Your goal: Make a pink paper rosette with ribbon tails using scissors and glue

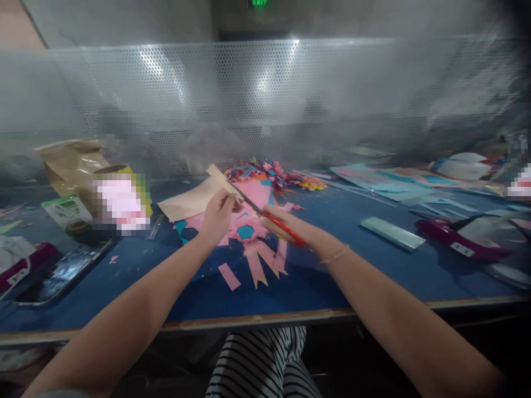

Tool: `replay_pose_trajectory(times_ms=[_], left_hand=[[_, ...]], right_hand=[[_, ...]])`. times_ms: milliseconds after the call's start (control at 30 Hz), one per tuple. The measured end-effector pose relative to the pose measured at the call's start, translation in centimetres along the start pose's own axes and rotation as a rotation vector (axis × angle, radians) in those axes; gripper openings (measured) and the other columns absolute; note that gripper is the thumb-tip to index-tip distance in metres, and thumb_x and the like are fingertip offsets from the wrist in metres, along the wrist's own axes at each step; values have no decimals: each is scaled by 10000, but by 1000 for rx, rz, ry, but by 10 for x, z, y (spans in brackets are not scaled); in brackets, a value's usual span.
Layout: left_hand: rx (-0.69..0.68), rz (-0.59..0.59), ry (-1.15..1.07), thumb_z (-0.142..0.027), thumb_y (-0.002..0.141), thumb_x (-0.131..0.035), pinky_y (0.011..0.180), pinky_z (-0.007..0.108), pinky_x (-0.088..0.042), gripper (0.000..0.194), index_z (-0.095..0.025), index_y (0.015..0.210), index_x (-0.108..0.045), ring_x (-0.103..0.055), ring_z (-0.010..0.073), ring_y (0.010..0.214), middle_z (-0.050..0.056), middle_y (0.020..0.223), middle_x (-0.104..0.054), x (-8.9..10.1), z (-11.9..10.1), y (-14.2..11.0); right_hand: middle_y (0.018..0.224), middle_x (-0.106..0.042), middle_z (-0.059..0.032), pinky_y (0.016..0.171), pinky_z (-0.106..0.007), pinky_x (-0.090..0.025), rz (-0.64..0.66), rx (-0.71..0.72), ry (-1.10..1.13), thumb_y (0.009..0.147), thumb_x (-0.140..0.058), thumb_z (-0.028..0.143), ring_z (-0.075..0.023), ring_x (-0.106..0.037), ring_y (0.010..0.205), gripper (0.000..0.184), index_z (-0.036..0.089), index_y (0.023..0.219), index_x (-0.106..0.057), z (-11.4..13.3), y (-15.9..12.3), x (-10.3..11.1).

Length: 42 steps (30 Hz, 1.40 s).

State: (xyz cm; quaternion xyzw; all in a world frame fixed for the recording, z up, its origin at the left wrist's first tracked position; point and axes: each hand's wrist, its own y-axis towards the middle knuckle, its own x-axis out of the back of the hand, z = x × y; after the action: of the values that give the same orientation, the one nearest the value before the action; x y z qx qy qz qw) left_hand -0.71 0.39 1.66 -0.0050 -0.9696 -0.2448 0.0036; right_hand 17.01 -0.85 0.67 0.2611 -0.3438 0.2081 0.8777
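Note:
My left hand [219,214] is closed, its fingers pinching a cream sheet of paper [186,200] that sticks out to the left and up. My right hand [277,220] grips a pair of scissors [291,232] by the red handles. Their dark blades point up and left, against a narrow cream strip [222,179] at the sheet's upper end. Beneath both hands lie pink paper pieces [261,194] and a pink paper rosette [245,232] with a blue centre and notched ribbon tails. A small pink rectangle [229,276] lies nearer the table edge.
Colourful paper pieces [274,172] are heaped behind my hands. To the left stand a brown paper bag [77,163], a green-and-white box [68,215] and a phone [64,273]. At right lie light-blue sheets [373,182], a pale flat bar [392,233] and a purple object [464,240].

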Motion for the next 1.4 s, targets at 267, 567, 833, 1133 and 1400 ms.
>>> replay_pose_trajectory(times_ms=[267,567,833,1133,1400], left_hand=[[29,34,1,-287,767,-467,611,254,-465,187,-152,638,-488,-527,86,558,-10,597,-530,-1,3,-1],[35,29,-36,-260,764,-467,602,253,-465,167,-152,640,-490,-523,84,554,-6,607,-531,-1,2,0],[80,38,-95,-259,752,-479,596,243,-458,166,-149,629,-495,-524,80,555,-3,619,-536,1,2,1],[23,-8,-55,-273,766,-471,568,239,-446,189,-151,624,-498,-505,78,521,-9,565,-525,3,6,3],[24,54,19,-277,754,-484,536,225,-416,197,-150,608,-518,-497,79,503,-7,545,-535,1,7,-1]], right_hand=[[561,-320,59,442,-201,-250,21,-44,166,786,-381,510,-59,-306,483,333,194,706,-310,0,0,-6],[570,-344,44,444,-227,-268,-25,-72,121,753,-398,542,-70,-328,484,362,183,719,-360,5,3,-6],[591,-409,29,486,-237,-302,-56,-17,-4,771,-412,467,-80,-371,515,292,183,718,-367,-8,9,-11],[575,-378,37,464,-228,-290,-31,-19,-7,790,-385,454,-74,-355,499,277,189,715,-360,-2,4,-7],[562,-347,40,447,-242,-289,-10,-29,143,791,-360,491,-83,-343,488,298,203,715,-336,4,0,-7]])
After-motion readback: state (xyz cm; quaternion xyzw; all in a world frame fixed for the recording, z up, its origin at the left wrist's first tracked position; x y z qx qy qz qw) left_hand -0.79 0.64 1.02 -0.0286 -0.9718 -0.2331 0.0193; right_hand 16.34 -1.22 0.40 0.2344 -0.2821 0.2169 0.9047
